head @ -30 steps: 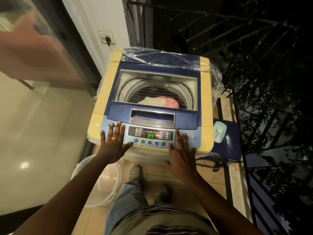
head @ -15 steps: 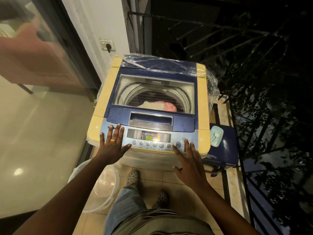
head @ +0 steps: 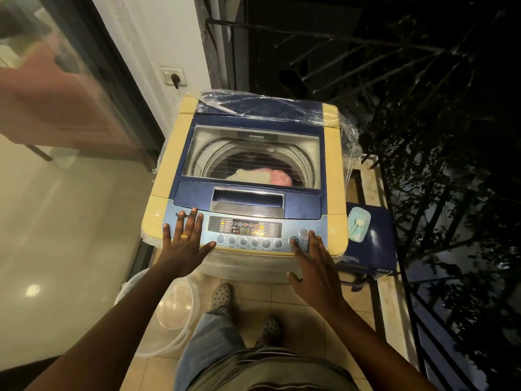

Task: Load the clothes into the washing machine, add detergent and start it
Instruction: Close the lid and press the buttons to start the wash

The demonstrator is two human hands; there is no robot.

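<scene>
our right hand has shifted rightwards, fingers spread over the end buttons; left hand splayed flat on the washing machine; clear tub beside it; panel lettering blurred.

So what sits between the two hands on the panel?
Head view: between the left hand and right hand lie the lit display and, below it, a row of round buttons.
</scene>
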